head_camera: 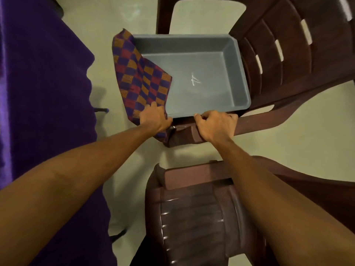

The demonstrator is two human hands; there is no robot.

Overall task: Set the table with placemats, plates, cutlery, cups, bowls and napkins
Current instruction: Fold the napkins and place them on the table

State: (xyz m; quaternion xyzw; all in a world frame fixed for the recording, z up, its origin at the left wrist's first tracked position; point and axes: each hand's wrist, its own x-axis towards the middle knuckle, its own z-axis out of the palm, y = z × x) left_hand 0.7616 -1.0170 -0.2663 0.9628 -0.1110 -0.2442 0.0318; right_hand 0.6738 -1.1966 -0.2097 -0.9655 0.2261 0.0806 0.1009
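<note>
A grey plastic tray (238,72) sits on the seat of a brown plastic chair (278,60); nothing lies on its floor. A checkered cloth (138,73) in purple, red and orange drapes over the tray's left rim and hangs down outside it. My left hand (155,118) grips the cloth's lower edge at the tray's near left corner. My right hand (215,124) has its fingers curled over the tray's near rim, beside the chair's armrest.
A table under a purple cloth (44,93) fills the left side. A second brown chair (194,214) stands close below my arms. Pale floor (123,169) shows between table and chairs.
</note>
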